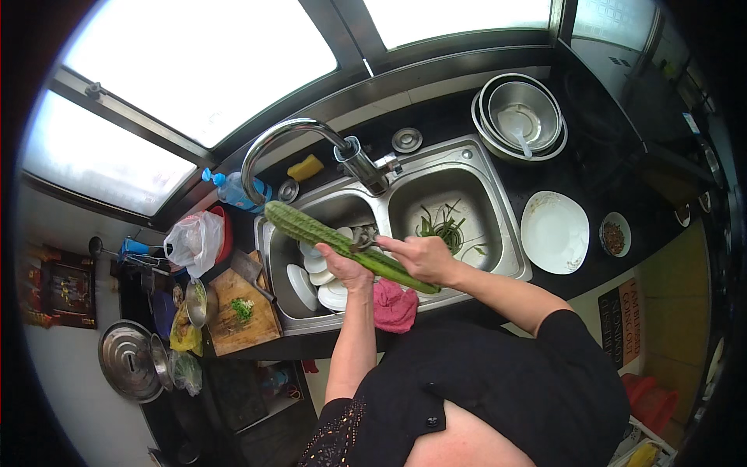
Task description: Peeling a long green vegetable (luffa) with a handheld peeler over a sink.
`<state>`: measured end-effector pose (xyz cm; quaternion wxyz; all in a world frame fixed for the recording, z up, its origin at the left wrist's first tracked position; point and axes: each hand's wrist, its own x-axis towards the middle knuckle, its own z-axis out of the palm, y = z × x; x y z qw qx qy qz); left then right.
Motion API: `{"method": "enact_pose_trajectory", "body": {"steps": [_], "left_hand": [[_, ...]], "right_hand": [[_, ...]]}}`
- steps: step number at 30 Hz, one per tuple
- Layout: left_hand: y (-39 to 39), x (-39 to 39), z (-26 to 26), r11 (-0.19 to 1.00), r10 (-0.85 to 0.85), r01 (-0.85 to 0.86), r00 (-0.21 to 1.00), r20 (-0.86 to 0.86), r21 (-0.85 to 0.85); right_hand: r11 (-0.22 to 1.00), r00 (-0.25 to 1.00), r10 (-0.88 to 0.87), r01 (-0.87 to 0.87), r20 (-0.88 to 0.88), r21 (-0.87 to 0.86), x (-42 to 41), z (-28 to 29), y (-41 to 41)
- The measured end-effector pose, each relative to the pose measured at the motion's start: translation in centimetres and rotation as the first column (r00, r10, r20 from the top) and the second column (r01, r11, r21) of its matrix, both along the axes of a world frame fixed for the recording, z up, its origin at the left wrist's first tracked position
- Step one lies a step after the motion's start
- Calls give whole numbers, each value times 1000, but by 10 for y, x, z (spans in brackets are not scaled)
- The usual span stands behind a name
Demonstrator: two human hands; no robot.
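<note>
A long ridged green gourd [309, 227] lies slantwise over the double sink, its near right end smoother and paler. My left hand [346, 267] holds it from below near its middle. In my right hand [421, 257] is a small peeler-like tool [366, 240], its head against the gourd; its exact kind is hard to tell. White dishes [302, 286] fill part of the left basin, under the gourd. Thin green stems or peelings [444, 229] lie in the right basin.
A chrome faucet [362, 163] arches over the left basin. Left of the sink are a wooden cutting board [233, 327] with chopped greens and a cleaver [250, 269]. Nested metal bowls [522, 117] and a white plate [554, 233] stand right. A pink cloth [394, 306] hangs at the front.
</note>
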<state>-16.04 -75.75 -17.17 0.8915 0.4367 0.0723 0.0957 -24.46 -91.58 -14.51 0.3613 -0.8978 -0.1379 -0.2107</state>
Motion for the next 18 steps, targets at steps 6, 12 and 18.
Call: {"method": "enact_pose_trajectory", "body": {"steps": [6, 12, 18], "left_hand": [[18, 19, 3, 988, 137, -135, 990, -20, 71], [48, 34, 19, 966, 250, -247, 968, -34, 73], [52, 34, 7, 972, 236, -233, 966, -109, 40]], "right_hand": [[995, 1000, 12, -14, -14, -101, -41, -37, -22], [985, 952, -93, 45, -291, -167, -97, -55, -79], [996, 977, -59, 71, -205, 50, -65, -42, -60]]}}
